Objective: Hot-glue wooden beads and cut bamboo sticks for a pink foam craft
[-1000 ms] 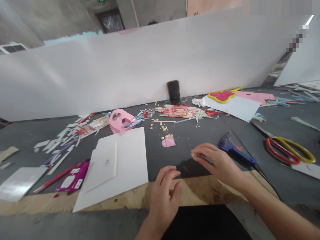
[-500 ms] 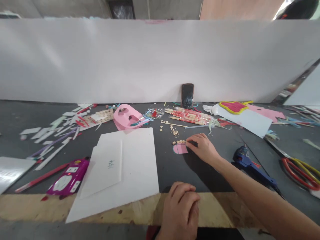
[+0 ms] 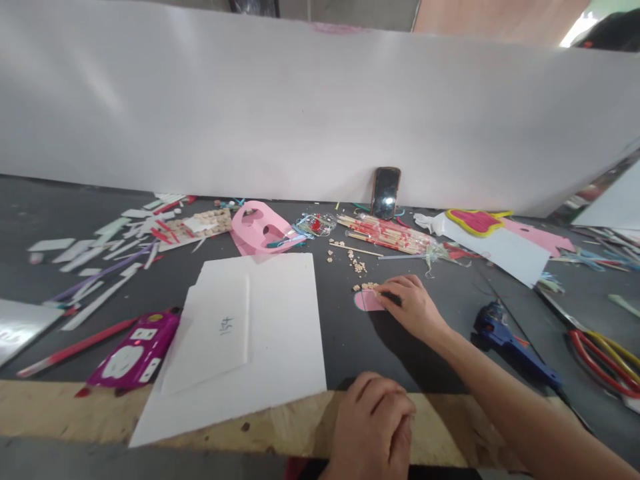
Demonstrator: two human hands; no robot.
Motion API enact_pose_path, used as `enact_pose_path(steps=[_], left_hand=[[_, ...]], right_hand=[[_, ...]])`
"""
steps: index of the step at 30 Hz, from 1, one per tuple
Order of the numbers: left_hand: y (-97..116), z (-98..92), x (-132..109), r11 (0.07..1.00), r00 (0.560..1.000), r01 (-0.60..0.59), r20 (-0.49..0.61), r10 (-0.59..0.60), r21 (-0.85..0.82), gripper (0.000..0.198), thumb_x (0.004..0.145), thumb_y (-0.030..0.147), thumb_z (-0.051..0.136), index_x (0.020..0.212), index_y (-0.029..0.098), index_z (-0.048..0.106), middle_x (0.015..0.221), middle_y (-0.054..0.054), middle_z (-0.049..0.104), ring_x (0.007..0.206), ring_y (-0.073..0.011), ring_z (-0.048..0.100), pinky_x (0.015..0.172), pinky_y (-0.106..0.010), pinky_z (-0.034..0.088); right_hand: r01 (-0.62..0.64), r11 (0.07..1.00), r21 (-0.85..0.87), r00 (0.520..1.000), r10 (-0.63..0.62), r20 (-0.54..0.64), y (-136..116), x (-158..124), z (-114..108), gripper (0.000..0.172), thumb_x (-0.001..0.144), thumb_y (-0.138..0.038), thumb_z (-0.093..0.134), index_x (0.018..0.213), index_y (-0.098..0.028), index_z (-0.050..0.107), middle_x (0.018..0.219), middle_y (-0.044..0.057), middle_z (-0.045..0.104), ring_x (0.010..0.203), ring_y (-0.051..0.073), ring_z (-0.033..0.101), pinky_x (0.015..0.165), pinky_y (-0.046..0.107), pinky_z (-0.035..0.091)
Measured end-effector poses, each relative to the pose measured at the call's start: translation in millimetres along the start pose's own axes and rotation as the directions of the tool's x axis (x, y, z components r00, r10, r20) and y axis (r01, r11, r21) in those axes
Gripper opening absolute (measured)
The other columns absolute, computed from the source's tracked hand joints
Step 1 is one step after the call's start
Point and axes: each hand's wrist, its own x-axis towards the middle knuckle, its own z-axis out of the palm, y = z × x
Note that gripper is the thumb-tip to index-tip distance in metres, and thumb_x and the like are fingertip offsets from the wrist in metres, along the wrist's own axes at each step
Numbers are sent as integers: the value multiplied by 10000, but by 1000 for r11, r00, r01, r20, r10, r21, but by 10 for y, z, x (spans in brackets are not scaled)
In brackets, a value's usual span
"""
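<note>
My right hand [image 3: 413,307] reaches over the dark tabletop with thumb and forefinger pinched together at the upper right of a small pink rounded piece [image 3: 367,301]. What sits between those fingertips is too small to make out. A row of tiny beige pieces [image 3: 369,285], like little beads, lies along the pink piece's top edge. More loose beige pieces [image 3: 359,267] are scattered just beyond it. My left hand [image 3: 373,423] rests on the wooden front edge, fingers curled in, with nothing visible in it.
A blue glue gun [image 3: 517,347] and scissors [image 3: 605,363] lie on the right. White sheets [image 3: 285,333] and a purple toy-car-shaped object [image 3: 133,353] are left. Behind stand a phone [image 3: 386,192], a pink mask-like cutout [image 3: 265,230] and wrapped sticks [image 3: 385,235]. Strips [image 3: 107,260] litter the far left.
The camera view has tilted and shifted slightly. My right hand's fingertips now sit closer over the pink piece's upper edge. The left hand stays at the table edge.
</note>
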Motion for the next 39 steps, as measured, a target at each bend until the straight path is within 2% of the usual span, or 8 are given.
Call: enact_pose_path(steps=[7, 13, 18, 25, 31, 35, 37, 39], left_hand=[[3, -35, 1, 999, 999, 31, 46, -30, -30, 143, 783, 70, 509, 844, 170, 590, 825, -86, 675, 797, -202, 577, 730, -332, 465], [-6, -3, 5, 1000, 1000, 3, 5, -3, -3, 102, 795, 100, 519, 819, 173, 586, 811, -71, 675, 782, -191, 579, 707, -317, 470], [-18, 49, -1, 999, 992, -52, -113, 52, 0, 122, 818, 113, 477, 801, 177, 579, 766, -49, 659, 737, -178, 570, 661, -303, 466], [-12, 32, 3, 999, 996, -35, -78, 35, 4, 119, 799, 93, 485, 806, 175, 572, 767, -47, 657, 737, -177, 572, 659, -303, 469], [-7, 33, -11, 1000, 998, -26, -64, 26, 4, 127, 800, 91, 482, 819, 180, 571, 778, -50, 657, 745, -187, 573, 668, -320, 470], [2, 22, -21, 1000, 999, 3, -53, -3, 1, 146, 804, 76, 476, 827, 180, 576, 778, -52, 651, 748, -189, 570, 661, -319, 471], [9, 12, -21, 1000, 999, 16, -47, -15, 18, 145, 811, 75, 485, 837, 181, 580, 790, -52, 655, 762, -191, 572, 675, -326, 473], [19, 4, -21, 999, 999, 26, -30, -24, 39, 139, 819, 80, 494, 844, 182, 584, 807, -52, 658, 777, -195, 573, 693, -337, 474]], right_hand=[[-102, 992, -73, 995, 101, -12, 2, -8, 46, 152, 846, -323, 583, 874, -236, 706, 942, 55, 708, 928, 255, 544, 835, 422, 433], [-136, 987, -90, 991, 136, -5, -10, 3, 58, 170, 822, -380, 618, 858, -234, 697, 931, 46, 708, 919, 259, 542, 817, 409, 438], [-118, 991, -58, 993, 118, 2, 20, 2, 53, 197, 796, -394, 646, 869, -217, 694, 929, 55, 707, 928, 258, 549, 840, 408, 443], [-70, 997, 30, 997, 70, 13, 62, -69, -47, 156, 832, -256, 559, 908, -202, 684, 945, 64, 699, 917, 233, 578, 861, 390, 443], [-96, 987, 128, 995, 97, -1, 70, -78, -91, 154, 820, -229, 526, 813, -214, 680, 872, 55, 703, 853, 227, 598, 841, 386, 433], [-177, 957, 229, 980, 193, -49, 67, -116, -242, 171, 847, -287, 504, 819, -219, 659, 816, 52, 679, 764, 205, 593, 736, 339, 441], [-243, 924, 296, 957, 277, -81, 65, -201, -343, 185, 870, -314, 480, 831, -216, 631, 750, 37, 642, 672, 177, 566, 645, 306, 429], [-307, 871, 383, 921, 373, -111, 48, -332, -429, 211, 902, -356, 441, 848, -215, 588, 630, -3, 545, 564, 147, 503, 545, 274, 395]])
